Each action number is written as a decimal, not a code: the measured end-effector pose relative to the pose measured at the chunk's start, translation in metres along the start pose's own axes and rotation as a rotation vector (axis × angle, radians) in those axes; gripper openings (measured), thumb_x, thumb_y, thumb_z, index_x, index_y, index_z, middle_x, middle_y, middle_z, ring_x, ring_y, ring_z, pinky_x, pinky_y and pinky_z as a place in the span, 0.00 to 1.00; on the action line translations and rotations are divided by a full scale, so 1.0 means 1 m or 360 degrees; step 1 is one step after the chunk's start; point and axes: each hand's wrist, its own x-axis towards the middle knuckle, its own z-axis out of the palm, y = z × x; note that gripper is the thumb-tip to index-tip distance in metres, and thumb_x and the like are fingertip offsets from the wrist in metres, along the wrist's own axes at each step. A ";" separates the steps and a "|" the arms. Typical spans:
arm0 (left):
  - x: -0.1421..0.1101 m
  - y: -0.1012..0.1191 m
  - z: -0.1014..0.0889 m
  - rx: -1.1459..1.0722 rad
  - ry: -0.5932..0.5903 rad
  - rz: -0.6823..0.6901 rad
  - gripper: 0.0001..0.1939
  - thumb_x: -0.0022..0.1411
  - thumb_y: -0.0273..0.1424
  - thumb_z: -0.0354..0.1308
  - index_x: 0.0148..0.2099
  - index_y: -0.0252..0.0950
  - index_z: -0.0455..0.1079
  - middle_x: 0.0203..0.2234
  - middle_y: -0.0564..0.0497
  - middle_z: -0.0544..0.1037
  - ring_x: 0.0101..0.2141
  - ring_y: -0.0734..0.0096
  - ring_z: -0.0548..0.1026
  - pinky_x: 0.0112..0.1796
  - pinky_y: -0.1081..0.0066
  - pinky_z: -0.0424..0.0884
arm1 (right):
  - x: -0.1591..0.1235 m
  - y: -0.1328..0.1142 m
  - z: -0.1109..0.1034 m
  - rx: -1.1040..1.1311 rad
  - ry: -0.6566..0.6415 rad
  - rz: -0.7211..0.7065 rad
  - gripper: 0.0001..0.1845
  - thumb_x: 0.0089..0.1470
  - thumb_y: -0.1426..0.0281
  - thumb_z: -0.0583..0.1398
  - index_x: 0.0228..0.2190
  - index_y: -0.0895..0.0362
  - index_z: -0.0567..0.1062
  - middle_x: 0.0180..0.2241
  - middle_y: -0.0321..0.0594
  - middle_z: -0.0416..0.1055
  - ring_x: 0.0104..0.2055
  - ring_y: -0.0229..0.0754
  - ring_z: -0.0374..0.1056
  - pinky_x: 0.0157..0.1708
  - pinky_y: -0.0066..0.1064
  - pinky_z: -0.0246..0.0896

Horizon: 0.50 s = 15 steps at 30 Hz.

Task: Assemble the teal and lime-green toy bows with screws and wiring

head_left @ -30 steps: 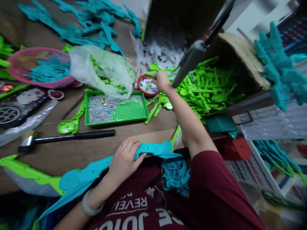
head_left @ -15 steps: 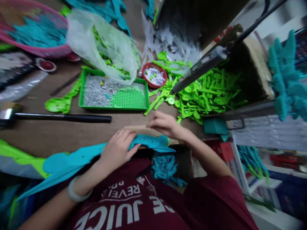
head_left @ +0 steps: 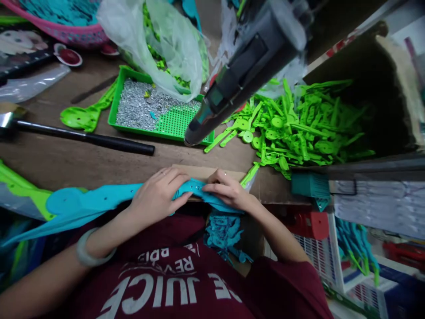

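Observation:
A long turquoise plastic part [head_left: 116, 197] lies along the table's front edge, its wide rounded end to the left. My left hand [head_left: 161, 192], with a ring on one finger, is closed around its narrower right half. Small shiny metal bits [head_left: 195, 187] show in the part between my hands. My right hand [head_left: 229, 188] is curled, fingertips pinched against the part's right end. A tiny silver glint shows among its fingers, but what they hold is too small to name. Under the part's right end lies a flat tan board [head_left: 199, 172].
A green tray [head_left: 111, 117] of small silver pieces stands ahead. A dark pole-like tool [head_left: 229, 79] hangs over its right side. A hammer [head_left: 119, 142] lies left. Lime-green plastic parts [head_left: 299, 128] spill from a carton at right. Turquoise parts [head_left: 224, 235] sit below the edge.
My right hand has come down from above the board onto the turquoise part's right end. My left hand keeps its hold. The view has shifted, and the hanging tool looms larger.

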 end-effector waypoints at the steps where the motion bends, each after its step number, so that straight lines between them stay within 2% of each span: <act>1: 0.000 0.000 0.000 -0.0009 -0.0011 -0.0011 0.14 0.68 0.36 0.57 0.51 0.35 0.70 0.44 0.43 0.77 0.45 0.52 0.76 0.47 0.54 0.75 | 0.000 0.000 0.000 0.0018 -0.0003 0.0002 0.11 0.66 0.74 0.55 0.47 0.54 0.74 0.39 0.41 0.67 0.40 0.39 0.65 0.39 0.31 0.65; 8: 0.000 0.000 0.000 -0.0025 -0.0013 -0.0026 0.13 0.68 0.36 0.57 0.51 0.35 0.70 0.45 0.43 0.78 0.47 0.53 0.76 0.48 0.55 0.74 | 0.002 0.003 -0.004 0.0044 -0.0141 -0.0006 0.11 0.66 0.74 0.55 0.46 0.55 0.75 0.37 0.42 0.66 0.41 0.41 0.63 0.39 0.33 0.64; 15: 0.001 0.001 0.000 -0.0056 -0.0022 -0.0026 0.13 0.68 0.35 0.57 0.51 0.35 0.71 0.44 0.44 0.77 0.46 0.54 0.75 0.48 0.55 0.73 | 0.004 0.001 -0.005 0.0047 -0.0145 0.0022 0.11 0.65 0.74 0.56 0.46 0.54 0.75 0.37 0.41 0.68 0.41 0.41 0.63 0.40 0.35 0.63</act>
